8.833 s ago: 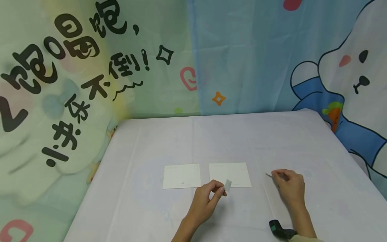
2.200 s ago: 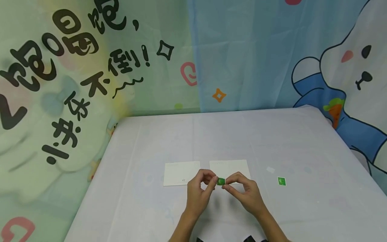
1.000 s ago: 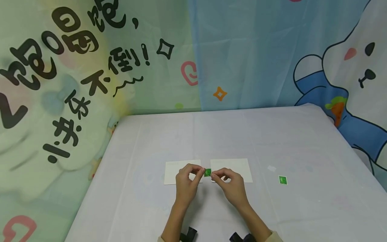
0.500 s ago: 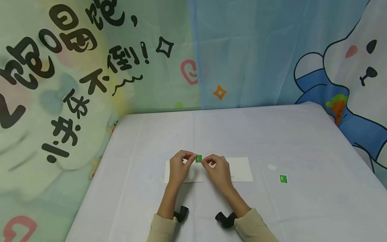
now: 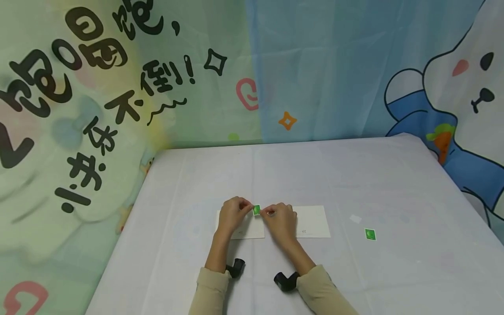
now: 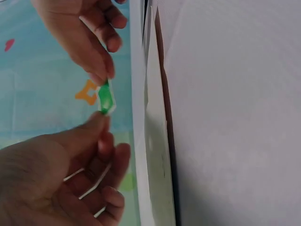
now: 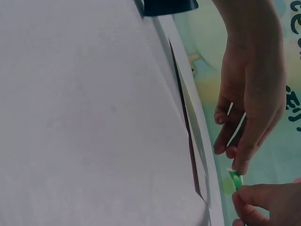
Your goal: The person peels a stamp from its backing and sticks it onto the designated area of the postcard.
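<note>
Both hands pinch a small green square sticker with a white border (image 5: 257, 210) by opposite edges, thumb against finger. My left hand (image 5: 232, 214) has its left edge and my right hand (image 5: 281, 222) its right edge. The left wrist view shows the sticker (image 6: 106, 97) between the fingertips, held above the table. Below the hands lies a white card (image 5: 250, 229) with a tiny mark near its bottom edge, partly covered by the left hand. A second white card (image 5: 313, 222) lies to the right, its left part hidden by the right hand.
Another green sticker (image 5: 370, 234) lies on the white table cover (image 5: 393, 271) at the right. Near it is a small pale scrap (image 5: 355, 218). Black wrist cameras stick out from the left wrist (image 5: 236, 267) and the right wrist (image 5: 286, 282). A printed curtain (image 5: 334, 65) hangs behind.
The right hand, earlier apart at the right, came to the left hand. Both then moved the sticker left and away, over the left card. In the last half second they barely shifted.
</note>
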Demonstrator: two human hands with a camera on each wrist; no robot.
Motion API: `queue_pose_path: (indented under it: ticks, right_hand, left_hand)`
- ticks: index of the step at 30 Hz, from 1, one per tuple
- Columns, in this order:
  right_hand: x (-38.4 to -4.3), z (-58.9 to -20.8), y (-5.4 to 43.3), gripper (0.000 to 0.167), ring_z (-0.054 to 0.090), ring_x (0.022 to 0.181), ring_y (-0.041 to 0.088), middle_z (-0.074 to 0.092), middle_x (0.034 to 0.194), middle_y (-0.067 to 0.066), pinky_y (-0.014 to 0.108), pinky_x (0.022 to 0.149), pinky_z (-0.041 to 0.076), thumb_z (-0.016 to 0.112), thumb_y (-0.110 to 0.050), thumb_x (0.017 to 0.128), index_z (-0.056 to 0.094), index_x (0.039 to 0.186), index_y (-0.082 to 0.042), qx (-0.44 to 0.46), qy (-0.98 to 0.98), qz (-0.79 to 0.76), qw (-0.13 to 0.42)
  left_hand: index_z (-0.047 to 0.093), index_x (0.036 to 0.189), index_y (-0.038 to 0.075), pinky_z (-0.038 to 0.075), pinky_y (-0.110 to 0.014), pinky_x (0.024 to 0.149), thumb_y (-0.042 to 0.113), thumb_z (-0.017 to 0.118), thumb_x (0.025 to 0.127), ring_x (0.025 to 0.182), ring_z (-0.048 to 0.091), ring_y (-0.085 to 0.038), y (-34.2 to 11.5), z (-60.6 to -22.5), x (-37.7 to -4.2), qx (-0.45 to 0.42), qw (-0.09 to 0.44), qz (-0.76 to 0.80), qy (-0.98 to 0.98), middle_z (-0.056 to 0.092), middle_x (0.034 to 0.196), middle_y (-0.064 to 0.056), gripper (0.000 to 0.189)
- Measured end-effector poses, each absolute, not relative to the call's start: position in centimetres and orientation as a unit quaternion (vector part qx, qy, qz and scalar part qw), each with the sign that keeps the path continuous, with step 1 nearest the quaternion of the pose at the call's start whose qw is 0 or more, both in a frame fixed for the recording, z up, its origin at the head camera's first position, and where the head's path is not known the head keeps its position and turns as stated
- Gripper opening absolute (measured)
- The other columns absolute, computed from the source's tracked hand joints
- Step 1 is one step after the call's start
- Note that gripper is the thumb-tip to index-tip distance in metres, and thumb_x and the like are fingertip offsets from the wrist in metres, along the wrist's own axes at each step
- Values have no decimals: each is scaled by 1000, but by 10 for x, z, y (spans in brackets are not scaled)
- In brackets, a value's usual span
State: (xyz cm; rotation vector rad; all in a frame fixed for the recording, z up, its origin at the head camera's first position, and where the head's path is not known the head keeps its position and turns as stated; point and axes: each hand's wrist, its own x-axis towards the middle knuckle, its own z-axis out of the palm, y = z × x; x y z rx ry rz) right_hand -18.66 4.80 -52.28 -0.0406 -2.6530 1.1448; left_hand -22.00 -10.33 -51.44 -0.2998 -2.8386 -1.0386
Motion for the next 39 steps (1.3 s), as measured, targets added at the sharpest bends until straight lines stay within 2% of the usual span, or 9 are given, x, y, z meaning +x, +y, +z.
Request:
queue_pose_path:
  ticks: [7,14,29,39]
  right_hand:
    - [-190,-531,42,12,46,70,23,58,74,3,39,64,32,71,-25,76,73,73,-13,-26,-930,342,131]
    - [-189,-531,38,12,45,71,24,56,74,3,40,67,32,70,-24,76,71,69,-14,-31,-937,326,122]
    - [-190,-534,40,11,47,68,23,57,70,1,38,64,33,73,-23,71,71,65,-14,-25,-933,333,131]
    - [-191,-535,39,11,47,70,24,57,73,2,40,66,33,75,-23,72,71,66,-14,-37,-933,334,126]
  left_hand:
    - [71,76,9,40,-22,49,24,71,81,55,48,-7,-101,-516,-221,-92,46,-284,-953,63,67,2,16]
    - [71,73,9,38,-22,46,23,73,80,51,47,-7,-98,-518,-225,-93,43,-253,-962,63,64,2,16]
    - [70,72,10,40,-24,48,26,73,79,54,48,-8,-95,-518,-228,-85,21,-237,-968,60,63,4,18]
    - [68,67,11,39,-24,47,26,73,78,53,47,-9,-95,-521,-230,-77,20,-246,-966,59,60,4,19]
